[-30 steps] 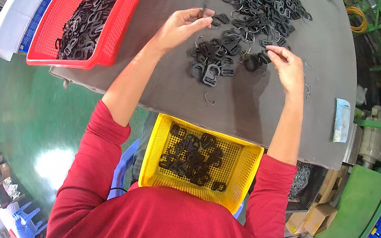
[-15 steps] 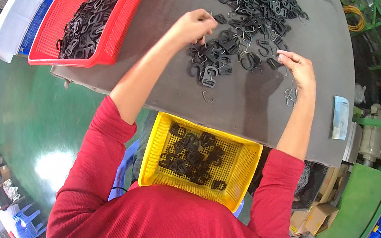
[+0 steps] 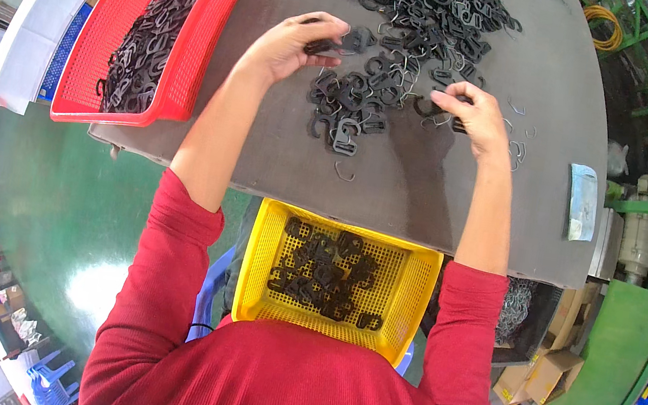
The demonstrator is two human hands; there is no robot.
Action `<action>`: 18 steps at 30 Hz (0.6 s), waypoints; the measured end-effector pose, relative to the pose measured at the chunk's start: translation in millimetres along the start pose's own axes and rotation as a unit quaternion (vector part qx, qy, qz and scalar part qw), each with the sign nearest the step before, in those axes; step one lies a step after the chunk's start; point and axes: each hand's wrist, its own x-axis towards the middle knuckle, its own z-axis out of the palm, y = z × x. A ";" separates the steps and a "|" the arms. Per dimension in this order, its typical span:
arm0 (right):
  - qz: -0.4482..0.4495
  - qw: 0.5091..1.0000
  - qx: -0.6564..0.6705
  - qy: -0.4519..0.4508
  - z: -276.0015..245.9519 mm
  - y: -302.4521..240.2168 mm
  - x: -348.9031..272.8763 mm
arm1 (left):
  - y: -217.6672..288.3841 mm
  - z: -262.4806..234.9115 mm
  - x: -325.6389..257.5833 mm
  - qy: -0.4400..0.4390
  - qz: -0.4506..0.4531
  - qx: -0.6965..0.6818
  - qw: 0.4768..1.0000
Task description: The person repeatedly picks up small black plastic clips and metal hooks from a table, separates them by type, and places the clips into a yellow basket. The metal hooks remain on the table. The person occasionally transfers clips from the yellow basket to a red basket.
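On the grey table, black plastic hooks (image 3: 347,135) mixed with thin metal wire hooks (image 3: 343,173) lie in a loose cluster between my hands. My left hand (image 3: 287,48), at the cluster's left side, has a dark plastic hook (image 3: 319,47) between its thumb and curled fingers. Just beyond those fingertips is another dark piece (image 3: 357,39), partly blurred. On the right, my right hand (image 3: 475,116) is pinched over the cluster's edge, close to black hooks and wire. Its fingers hide whatever they hold.
A large pile of black hooks (image 3: 445,7) covers the table's far part. At left stands a red basket (image 3: 196,49) of black pieces. Against my body sits a yellow basket (image 3: 406,299) with some black pieces. A light blue pad (image 3: 581,203) lies by the right edge.
My left hand has moved left and its fingers have spread wider around a dark hook. My right hand has shifted left and slightly down, over the cluster's edge.
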 end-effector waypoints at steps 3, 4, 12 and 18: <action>0.010 0.969 0.245 -0.026 -20.0 5.0 1.0 | 1.8 -11.7 7.7 -0.007 -0.038 -0.158 0.987; 0.007 0.919 0.393 -0.019 -23.1 -0.3 -2.5 | 4.9 -8.4 10.0 0.006 -0.051 -0.187 0.981; 0.005 0.930 -0.356 0.088 -5.2 5.0 56.0 | -25.3 32.5 67.3 0.136 0.104 0.688 0.706; -0.067 0.930 -0.356 -0.056 2.9 -18.6 52.4 | -15.6 13.7 74.5 0.050 0.068 0.547 0.833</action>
